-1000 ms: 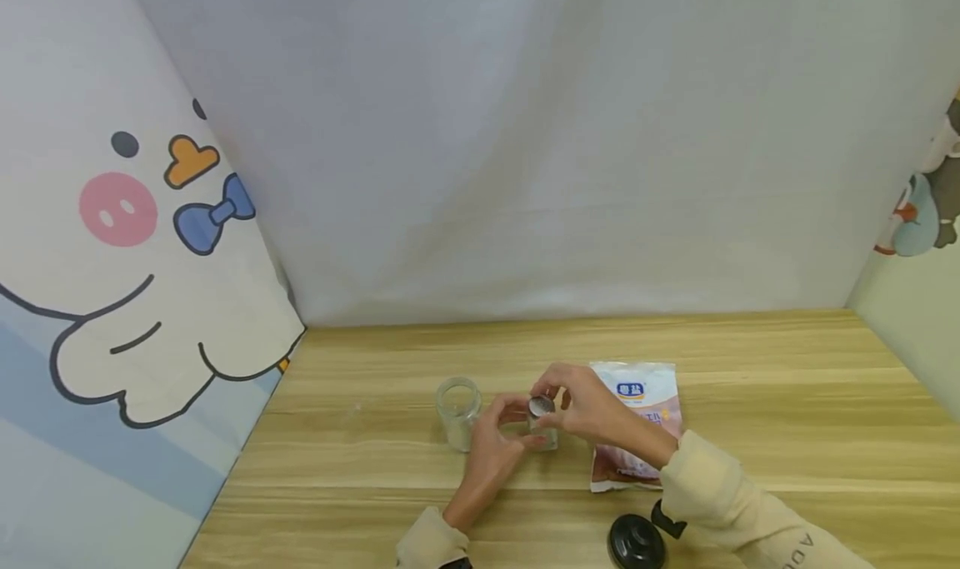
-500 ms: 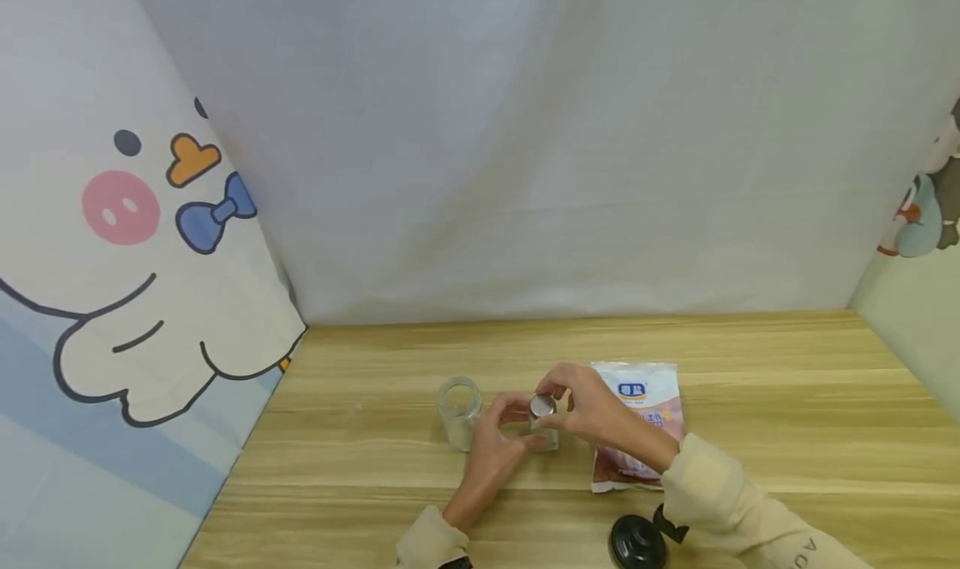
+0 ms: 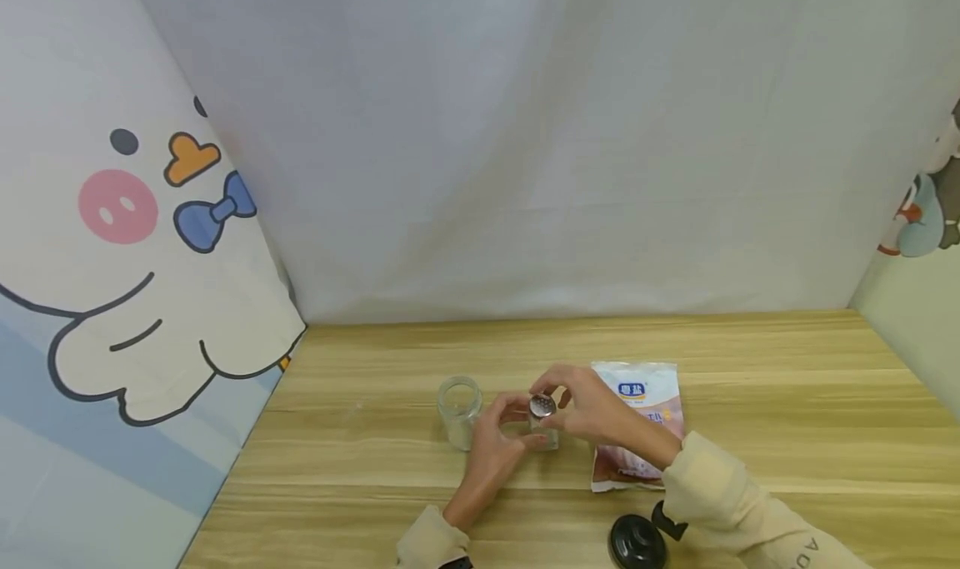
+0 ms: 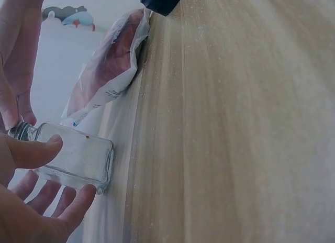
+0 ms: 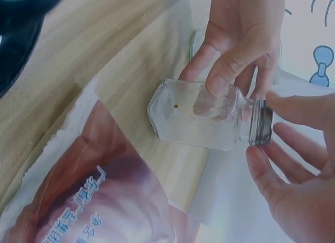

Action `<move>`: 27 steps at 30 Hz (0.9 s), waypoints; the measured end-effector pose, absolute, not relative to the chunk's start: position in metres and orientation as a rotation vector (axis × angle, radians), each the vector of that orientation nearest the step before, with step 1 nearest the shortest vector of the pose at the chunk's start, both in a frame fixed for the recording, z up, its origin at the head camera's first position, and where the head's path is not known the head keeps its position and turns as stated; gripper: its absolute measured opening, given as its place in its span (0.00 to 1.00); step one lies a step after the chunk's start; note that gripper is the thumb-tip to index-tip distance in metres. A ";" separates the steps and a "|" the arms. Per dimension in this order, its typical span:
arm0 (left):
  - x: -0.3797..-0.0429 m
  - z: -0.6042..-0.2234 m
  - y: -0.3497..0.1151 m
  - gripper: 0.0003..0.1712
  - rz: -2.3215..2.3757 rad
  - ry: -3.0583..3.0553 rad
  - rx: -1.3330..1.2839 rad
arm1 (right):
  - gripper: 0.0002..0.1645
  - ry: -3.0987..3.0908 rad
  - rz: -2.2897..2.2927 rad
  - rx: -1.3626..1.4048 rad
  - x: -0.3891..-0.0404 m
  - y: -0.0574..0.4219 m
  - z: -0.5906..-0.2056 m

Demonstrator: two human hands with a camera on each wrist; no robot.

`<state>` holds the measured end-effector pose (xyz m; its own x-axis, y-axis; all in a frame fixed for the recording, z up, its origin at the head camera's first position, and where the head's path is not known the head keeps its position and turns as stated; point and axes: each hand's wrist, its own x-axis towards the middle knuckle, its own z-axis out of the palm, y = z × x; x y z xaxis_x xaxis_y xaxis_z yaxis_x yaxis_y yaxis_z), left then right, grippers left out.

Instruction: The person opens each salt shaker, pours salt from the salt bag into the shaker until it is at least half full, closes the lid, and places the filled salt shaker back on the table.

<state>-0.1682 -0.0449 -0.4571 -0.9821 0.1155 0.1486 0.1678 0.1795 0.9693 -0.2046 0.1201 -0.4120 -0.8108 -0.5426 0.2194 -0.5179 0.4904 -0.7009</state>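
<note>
A small clear glass shaker bottle (image 5: 193,114) with flat sides stands upright on the wooden table. My left hand (image 3: 497,444) holds its body, thumb on one face and fingers along another. With thumb and fingertips, my right hand (image 3: 588,406) pinches the silvery metal cap (image 3: 542,406), whose top shows small holes in the head view. The cap sits on the bottle's neck. Whitish cloudiness shows through the glass in the right wrist view. Just left of my left hand stands an open glass jar (image 3: 459,411) with white contents in its lower part.
A white and reddish-brown printed bag (image 3: 637,461) lies right of the bottle, partly under my right forearm. Near the front are a black round lid (image 3: 637,542) and a small black curved piece (image 3: 667,521). A pale cloth (image 3: 525,177) hangs behind the table (image 3: 360,469).
The right fingers have shifted slightly around the cap, and its top now looks darker with the holes visible. The left hand and the bottle stay in place.
</note>
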 end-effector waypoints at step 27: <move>-0.178 -0.480 -0.047 0.27 -1.930 -2.394 -0.304 | 0.19 2.611 -1.227 -1.131 -0.211 0.123 -0.415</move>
<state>-0.1777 -0.0465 -0.4799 -0.9793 0.1204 0.1628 0.1847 0.2012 0.9620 -0.2109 0.1229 -0.4148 -0.7329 -0.6317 0.2527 -0.5978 0.4204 -0.6826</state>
